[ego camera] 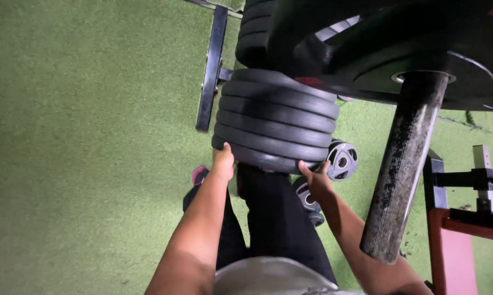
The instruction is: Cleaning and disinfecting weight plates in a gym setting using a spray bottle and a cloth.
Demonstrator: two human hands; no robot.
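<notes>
— Weight plates, black and stacked edge to edge in a row, are what we have both hands on; the nearest plate of the row sits right at our fingertips.

— Where do our hands lie on it?

— Our left hand grips the near plate's left rim, fingers curled over the edge and pressed together. Our right hand holds the same plate's lower right rim, its fingers wrapped under the edge, thumb apart from them.

— What do we see around the fingers?

— Just beyond the right fingers, small grey-and-black plates lie on the green turf floor. Above and right of them a worn dark bar juts toward us out of a large black plate. Left of the left fingers stands a black metal rack foot. Below our hands we see our dark trouser legs and a pink shoe. Far right, a red-and-black frame.
</notes>
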